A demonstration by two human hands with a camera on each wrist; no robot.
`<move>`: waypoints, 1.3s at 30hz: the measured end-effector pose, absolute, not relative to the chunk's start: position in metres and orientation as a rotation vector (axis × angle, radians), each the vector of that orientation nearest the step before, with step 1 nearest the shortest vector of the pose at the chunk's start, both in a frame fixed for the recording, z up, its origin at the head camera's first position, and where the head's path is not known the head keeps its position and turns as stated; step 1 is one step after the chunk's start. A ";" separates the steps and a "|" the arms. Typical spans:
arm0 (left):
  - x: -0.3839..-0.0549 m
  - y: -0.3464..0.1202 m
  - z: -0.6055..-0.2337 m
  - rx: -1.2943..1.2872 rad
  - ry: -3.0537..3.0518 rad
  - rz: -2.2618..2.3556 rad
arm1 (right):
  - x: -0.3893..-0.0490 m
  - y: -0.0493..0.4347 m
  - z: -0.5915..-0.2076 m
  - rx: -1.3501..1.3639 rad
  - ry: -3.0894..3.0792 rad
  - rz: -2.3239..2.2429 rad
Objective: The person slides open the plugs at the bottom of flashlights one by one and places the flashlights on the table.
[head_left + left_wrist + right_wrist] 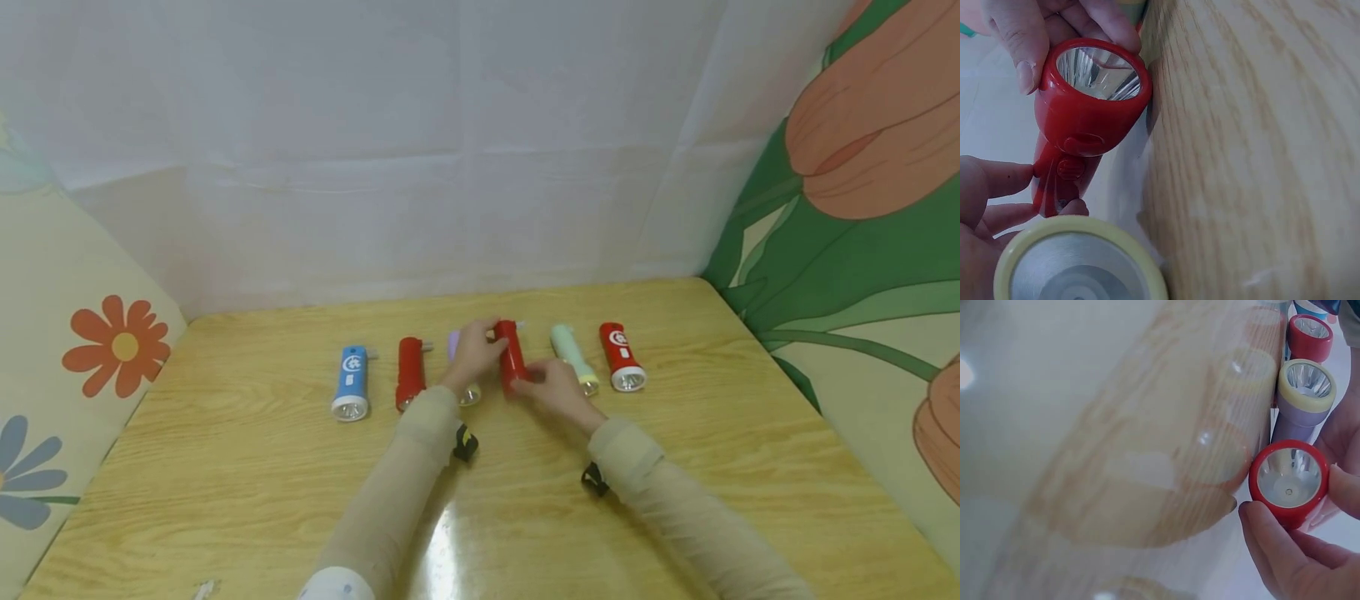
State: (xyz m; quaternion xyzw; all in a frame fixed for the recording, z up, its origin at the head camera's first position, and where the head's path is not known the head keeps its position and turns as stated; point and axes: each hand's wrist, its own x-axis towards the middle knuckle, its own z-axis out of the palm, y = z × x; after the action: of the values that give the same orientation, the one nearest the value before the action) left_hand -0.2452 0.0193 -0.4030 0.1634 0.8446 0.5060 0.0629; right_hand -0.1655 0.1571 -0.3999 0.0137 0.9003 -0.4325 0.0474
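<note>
Between my two hands is a red flashlight [512,354], its lens end facing me. My left hand [472,357] grips its back end, thumb and fingers on either side of the narrow handle [1066,178]. At the head of the flashlight, my right hand [558,387] holds the red rim [1288,515] between thumb and fingers. A purple flashlight with a pale yellow rim [1307,390] lies just left of it, partly hidden under my left hand in the head view. Right of it, a mint-green flashlight [572,354] lies partly behind my right hand.
A blue flashlight [350,383] and another red one [410,371] lie to the left. At the right end of the row is a red flashlight with a white rim [621,358]. White cloth [375,208] hangs behind the wooden table [247,467]; flowered panels flank it.
</note>
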 end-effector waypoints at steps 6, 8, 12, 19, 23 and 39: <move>-0.247 0.019 -0.405 0.482 2.529 1.495 | -0.167 0.157 -0.402 0.027 2.719 -1.348; -0.248 0.020 -0.405 0.484 2.533 1.487 | -0.167 0.157 -0.402 0.002 2.734 -1.335; -0.249 0.020 -0.406 0.511 2.560 1.466 | -0.168 0.158 -0.402 -0.051 2.755 -1.309; -0.251 0.023 -0.407 0.509 2.566 1.401 | -0.168 0.158 -0.401 -0.064 2.766 -1.278; -0.252 0.024 -0.409 0.519 2.583 1.375 | -0.169 0.159 -0.401 -0.073 2.753 -1.278; -0.248 0.027 -0.403 0.588 2.699 1.208 | -0.169 0.164 -0.398 -0.104 2.784 -1.241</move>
State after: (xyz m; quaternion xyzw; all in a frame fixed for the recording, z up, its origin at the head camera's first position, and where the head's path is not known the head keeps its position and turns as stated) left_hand -0.2484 0.0270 -0.4031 0.1946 0.8935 0.3998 0.0631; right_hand -0.1690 0.1635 -0.3985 -0.0339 0.9118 -0.4066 0.0459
